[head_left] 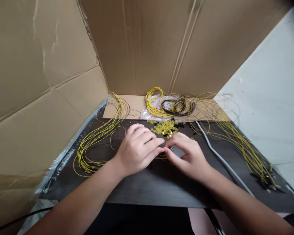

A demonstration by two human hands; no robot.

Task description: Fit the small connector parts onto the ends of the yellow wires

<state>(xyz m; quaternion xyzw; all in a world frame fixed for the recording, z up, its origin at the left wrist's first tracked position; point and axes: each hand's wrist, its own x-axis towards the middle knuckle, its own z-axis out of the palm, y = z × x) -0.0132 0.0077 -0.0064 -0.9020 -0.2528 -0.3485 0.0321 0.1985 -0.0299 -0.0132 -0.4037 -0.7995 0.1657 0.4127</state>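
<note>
My left hand point(137, 148) and my right hand point(186, 153) meet fingertip to fingertip over the dark tabletop point(147, 186). Both are closed in a pinch around a tiny part and thin yellow wire at the point where they touch; the part is too small to name. Just behind the fingers lies a heap of small yellow connector pieces point(164, 127), with a few black ones at its right edge. A bundle of yellow wires point(98, 137) loops to the left of my left hand.
More yellow wires point(245, 147) fan out to the right, ending in black tips. Coils of yellow and black wire point(172, 106) lie on a plastic bag at the back. A grey cable point(220, 158) crosses the table. Cardboard walls point(39, 98) stand left and behind.
</note>
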